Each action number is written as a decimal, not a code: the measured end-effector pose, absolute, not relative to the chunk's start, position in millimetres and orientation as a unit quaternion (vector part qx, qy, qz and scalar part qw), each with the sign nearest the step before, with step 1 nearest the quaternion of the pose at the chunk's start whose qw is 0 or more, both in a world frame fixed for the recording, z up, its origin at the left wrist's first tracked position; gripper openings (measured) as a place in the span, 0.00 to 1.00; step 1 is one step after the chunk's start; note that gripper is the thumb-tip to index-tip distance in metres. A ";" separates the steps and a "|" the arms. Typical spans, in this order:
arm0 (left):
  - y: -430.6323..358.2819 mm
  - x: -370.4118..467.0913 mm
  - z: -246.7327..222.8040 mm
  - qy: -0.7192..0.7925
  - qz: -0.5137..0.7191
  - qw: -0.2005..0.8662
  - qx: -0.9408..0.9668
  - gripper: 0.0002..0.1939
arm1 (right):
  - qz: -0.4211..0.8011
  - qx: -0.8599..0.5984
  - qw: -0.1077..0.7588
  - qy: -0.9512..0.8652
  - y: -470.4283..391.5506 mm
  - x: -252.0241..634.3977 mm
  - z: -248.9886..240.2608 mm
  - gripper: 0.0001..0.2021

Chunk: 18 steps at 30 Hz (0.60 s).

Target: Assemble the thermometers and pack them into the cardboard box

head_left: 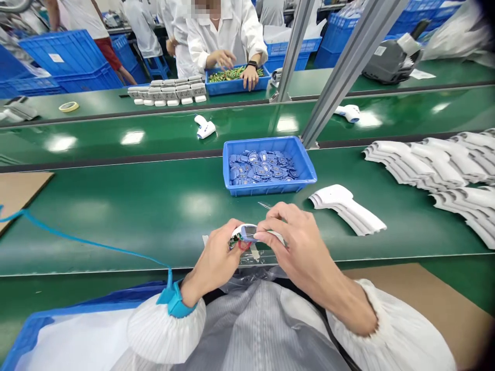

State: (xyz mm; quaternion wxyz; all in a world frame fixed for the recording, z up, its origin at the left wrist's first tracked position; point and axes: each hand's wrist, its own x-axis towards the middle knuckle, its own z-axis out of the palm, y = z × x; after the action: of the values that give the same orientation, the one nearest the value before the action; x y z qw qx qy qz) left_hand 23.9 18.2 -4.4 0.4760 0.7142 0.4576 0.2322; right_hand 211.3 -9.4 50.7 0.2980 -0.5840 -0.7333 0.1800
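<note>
My left hand (218,252) is closed around an opened infrared thermometer (248,233), held just above the near edge of the bench. The thermometer shows a small grey display in a blue surround, some green circuit board and a loop of red wire. My right hand (296,242) pinches at the display's right side, thumb and forefinger close together. Thin metal tweezers (264,205) stick out past its fingers to the upper left; their other end is hidden by the hand. A turquoise wrist strap (176,301) with a cord circles my left wrist.
Ahead stands a blue bin (270,189) of small blue plastic parts. White shell halves (346,206) lie to the right, with more stacks (421,165) beyond. White thermometers (204,127) lie on the middle belt. Across it, a person (228,41) reaches into another bin (235,87).
</note>
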 end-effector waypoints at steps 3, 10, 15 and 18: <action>22.3 23.5 -13.3 0.539 0.269 0.525 0.601 0.14 | 0.148 -0.631 0.345 -0.679 -4.9 221.4 47.5 0.13; 27.7 17.3 -10.3 0.540 0.336 0.639 0.432 0.25 | 0.058 -0.736 0.187 -0.648 -11.9 263.1 -31.0 0.18; 34.4 11.6 -7.6 0.482 0.338 0.703 0.399 0.19 | -0.121 -0.826 0.136 -0.534 -29.8 321.5 -20.6 0.23; 37.1 10.5 -6.9 0.443 0.315 0.736 0.403 0.18 | -0.094 -0.851 0.070 -0.512 -29.2 362.3 -19.6 0.25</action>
State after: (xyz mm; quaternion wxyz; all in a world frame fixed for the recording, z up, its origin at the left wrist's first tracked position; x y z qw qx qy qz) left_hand 10.5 37.1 -6.9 0.7365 0.4028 0.4429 0.3149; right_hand 362.3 -29.2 -19.6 0.0702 -0.8511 -0.5117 -0.0940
